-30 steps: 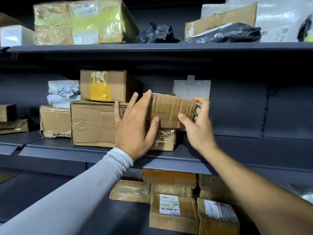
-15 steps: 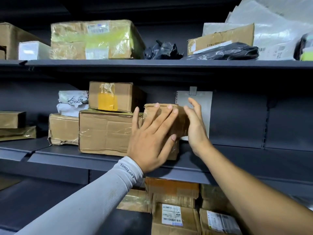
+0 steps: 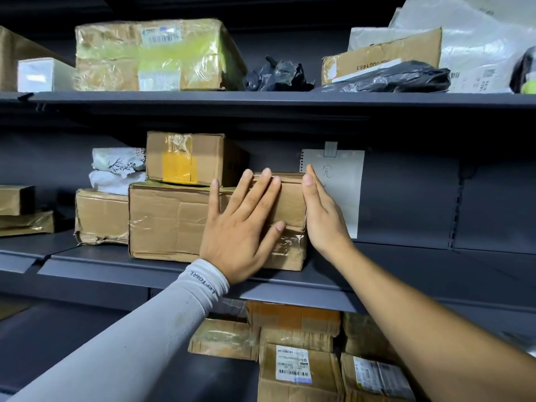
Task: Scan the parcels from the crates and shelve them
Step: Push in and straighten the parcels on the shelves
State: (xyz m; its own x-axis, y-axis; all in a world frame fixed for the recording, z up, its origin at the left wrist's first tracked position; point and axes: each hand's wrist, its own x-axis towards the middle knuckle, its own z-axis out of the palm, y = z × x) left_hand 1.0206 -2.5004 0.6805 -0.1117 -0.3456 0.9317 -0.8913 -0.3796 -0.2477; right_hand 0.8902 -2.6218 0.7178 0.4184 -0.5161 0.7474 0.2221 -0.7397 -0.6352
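A small brown cardboard parcel [image 3: 291,203] lies on top of another taped parcel [image 3: 290,250] on the middle shelf [image 3: 406,274]. My left hand [image 3: 242,227], in a grey sleeve, presses flat against the parcel's front with straight, spread fingers. My right hand [image 3: 322,211] lies flat along the parcel's right end, fingers straight and pointing up. A large brown box [image 3: 168,219] stands directly to the left, touching the stack.
A box with yellow tape [image 3: 188,158] sits on the large box, white bags [image 3: 116,172] beside it. A paper note [image 3: 345,181] hangs on the back panel. The top shelf holds a wrapped box [image 3: 150,53] and black bags [image 3: 278,75]. Labelled parcels [image 3: 293,369] fill the shelf below.
Both hands let go of the small parcel and went flat, pushing it back onto the stack so it sits square against the large box. The camera moved closer.
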